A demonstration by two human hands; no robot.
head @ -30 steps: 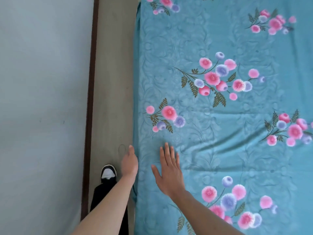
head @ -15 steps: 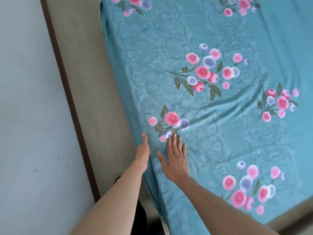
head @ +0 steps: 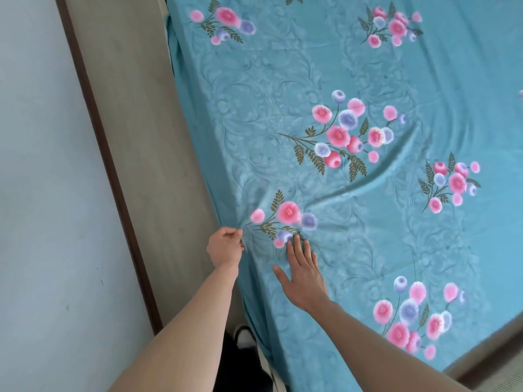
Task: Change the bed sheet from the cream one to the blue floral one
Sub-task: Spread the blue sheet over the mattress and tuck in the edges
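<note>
Left hand (head: 225, 248) pinched the near edge of the blue floral sheet (head: 368, 80), its fingers curled round a small gather of cloth right at the side of the bed, with tight creases fanning out from the pinch toward the nearest flower cluster (head: 284, 219). Right hand (head: 304, 274) lay flat on the sheet just beside it, palm down, fingers straight and close together, their tips touching the lower blooms of that same cluster; it held nothing. Both forearms were bare and reached in from the bottom of the view.

The sheet covered the whole visible top of the bed and hung over the side nearest the person. A long soft fold (head: 376, 182) ran across it from the pinched spot up toward the right, passing below the large central bouquet (head: 343, 137). Elsewhere the cloth looked fairly smooth.

Along the bed's left side ran a strip of grey-brown floor (head: 147, 137), then a dark skirting board (head: 104, 154) and a pale wall (head: 42, 193). A dark trouser leg and a white sock (head: 244, 336) showed between the arms.
</note>
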